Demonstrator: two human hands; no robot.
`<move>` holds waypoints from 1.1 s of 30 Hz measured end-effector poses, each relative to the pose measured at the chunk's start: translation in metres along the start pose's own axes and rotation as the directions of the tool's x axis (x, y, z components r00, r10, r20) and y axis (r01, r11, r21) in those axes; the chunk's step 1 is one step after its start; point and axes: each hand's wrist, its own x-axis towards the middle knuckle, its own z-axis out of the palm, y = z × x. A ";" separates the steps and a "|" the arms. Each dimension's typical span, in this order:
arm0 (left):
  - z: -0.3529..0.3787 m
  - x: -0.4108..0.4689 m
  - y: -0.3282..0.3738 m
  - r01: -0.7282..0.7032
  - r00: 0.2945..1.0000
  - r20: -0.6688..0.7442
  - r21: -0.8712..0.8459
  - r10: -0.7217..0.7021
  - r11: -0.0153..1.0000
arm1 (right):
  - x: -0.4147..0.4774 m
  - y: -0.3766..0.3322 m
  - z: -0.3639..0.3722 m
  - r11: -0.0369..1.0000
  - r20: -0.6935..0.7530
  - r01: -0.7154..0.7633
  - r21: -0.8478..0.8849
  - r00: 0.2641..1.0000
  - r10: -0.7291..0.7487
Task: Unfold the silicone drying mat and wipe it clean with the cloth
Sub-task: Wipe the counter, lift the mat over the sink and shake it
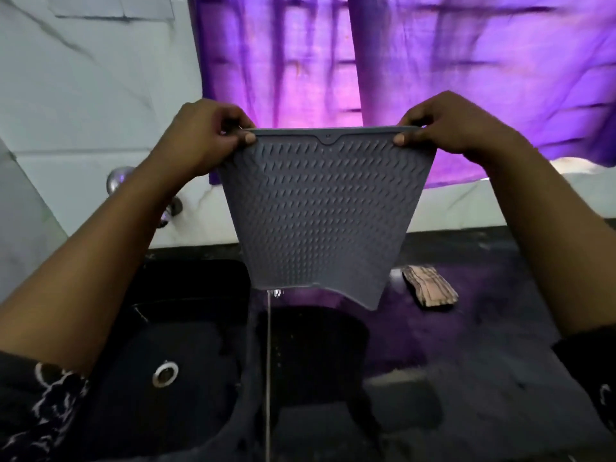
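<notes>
The mat (320, 208) hangs open above the counter (500, 378) by the sink (150, 328), its top corners pinched by the left hand (203, 135) and right hand (443, 125), so wet silicone could slip out, far from the cloth (430, 286)

Sink (160, 328) left of counter (500, 378); cloth (430, 286) on counter

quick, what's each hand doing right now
Left hand: closed, pinching the drying mat's top left corner.
Right hand: closed, pinching its top right corner.
</notes>
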 end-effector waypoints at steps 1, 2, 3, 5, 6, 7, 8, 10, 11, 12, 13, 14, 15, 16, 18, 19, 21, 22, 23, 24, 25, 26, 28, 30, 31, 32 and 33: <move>-0.001 -0.010 0.006 -0.007 1.000 -0.002 -0.010 0.007 1.000 | -0.013 0.000 -0.004 1.000 0.012 -0.001 0.026 1.000 0.000; -0.002 -0.018 0.013 -0.012 1.000 -0.005 -0.022 0.012 1.000 | -0.025 -0.001 -0.011 0.999 0.025 0.005 0.049 1.000 -0.006; -0.005 -0.025 0.019 -0.016 1.000 -0.004 -0.039 0.016 0.999 | -0.035 -0.003 -0.018 0.998 0.042 0.009 0.069 0.999 -0.012; -0.012 -0.033 0.029 -0.009 1.000 0.004 -0.081 0.009 0.997 | -0.048 -0.004 -0.030 0.995 0.080 0.019 0.094 0.996 -0.027; -0.013 -0.035 0.031 0.001 1.000 0.012 -0.093 0.000 0.996 | -0.051 -0.003 -0.033 0.995 0.100 0.018 0.103 0.995 -0.028; -0.012 -0.035 0.033 0.012 1.000 0.025 -0.098 -0.010 0.995 | -0.051 0.000 -0.035 0.994 0.119 0.007 0.113 0.993 -0.020; -0.007 -0.033 0.033 0.026 0.999 0.048 -0.104 -0.021 0.994 | -0.049 0.005 -0.033 0.993 0.141 -0.011 0.119 0.990 -0.006; 0.012 -0.028 0.027 0.069 0.991 0.126 -0.129 -0.053 0.989 | -0.040 0.019 -0.020 0.993 0.189 -0.052 0.103 0.981 0.032; 0.027 -0.025 0.022 0.100 0.981 0.179 -0.146 -0.073 0.984 | -0.033 0.029 -0.009 0.993 0.216 -0.073 0.087 0.975 0.053; 0.044 -0.022 0.014 0.135 0.968 0.230 -0.155 -0.097 0.979 | -0.025 0.041 0.004 0.993 0.240 -0.093 0.074 0.968 0.072; 0.064 -0.018 0.004 0.168 0.952 0.281 -0.152 -0.120 0.974 | -0.015 0.053 0.020 0.992 0.257 -0.111 0.060 0.962 0.092; 0.085 -0.015 -0.006 0.199 0.932 0.331 -0.137 -0.144 0.970 | -0.005 0.066 0.038 0.991 0.269 -0.130 0.042 0.956 0.114; 0.107 -0.012 -0.016 0.225 0.913 0.372 -0.120 -0.167 0.967 | 0.004 0.077 0.057 0.989 0.279 -0.150 0.014 0.950 0.140; 0.131 -0.009 -0.028 0.255 0.893 0.404 -0.097 -0.196 0.962 | 0.016 0.089 0.079 0.984 0.296 -0.175 -0.023 0.939 0.174; 0.176 -0.007 -0.049 0.322 0.859 0.427 -0.019 -0.283 0.947 | 0.036 0.110 0.125 0.970 0.319 -0.224 -0.093 0.916 0.243; 0.198 -0.010 -0.059 0.363 0.839 0.427 0.020 -0.336 0.932 | 0.043 0.120 0.149 0.964 0.321 -0.237 -0.121 0.909 0.264; 0.239 -0.024 -0.076 0.425 0.783 0.464 0.085 -0.413 0.901 | 0.047 0.135 0.192 0.958 0.311 -0.248 -0.147 0.907 0.283; 0.258 -0.032 -0.082 0.430 0.751 0.504 0.119 -0.428 0.895 | 0.045 0.140 0.208 0.955 0.297 -0.266 -0.131 0.908 0.294; 0.274 -0.043 -0.086 0.425 0.716 0.550 0.144 -0.430 0.894 | 0.039 0.141 0.222 0.951 0.279 -0.294 -0.094 0.909 0.309; 0.285 -0.055 -0.086 0.428 0.689 0.587 0.142 -0.424 0.892 | 0.030 0.142 0.233 0.944 0.255 -0.325 -0.051 0.910 0.327; 0.293 -0.070 -0.084 0.446 0.673 0.606 0.127 -0.425 0.886 | 0.017 0.143 0.240 0.935 0.233 -0.354 -0.023 0.907 0.350; 0.296 -0.088 -0.079 0.470 0.665 0.607 0.114 -0.436 0.875 | 0.001 0.143 0.247 0.925 0.222 -0.379 -0.016 0.901 0.373; 0.293 -0.133 -0.063 0.536 0.651 0.593 0.085 -0.475 0.840 | -0.041 0.145 0.256 0.906 0.227 -0.422 -0.027 0.880 0.417; 0.285 -0.187 -0.043 0.584 0.637 0.585 0.059 -0.502 0.809 | -0.092 0.145 0.262 0.870 0.216 -0.494 -0.014 0.848 0.485; 0.279 -0.211 -0.033 0.593 0.634 0.578 0.061 -0.513 0.802 | -0.117 0.145 0.264 0.853 0.202 -0.521 -0.020 0.833 0.514; 0.272 -0.230 -0.022 0.607 0.630 0.569 0.065 -0.529 0.792 | -0.138 0.144 0.265 0.843 0.193 -0.535 -0.053 0.823 0.534; 0.265 -0.245 -0.013 0.636 0.615 0.560 0.064 -0.555 0.769 | -0.156 0.141 0.264 0.833 0.191 -0.546 -0.092 0.811 0.553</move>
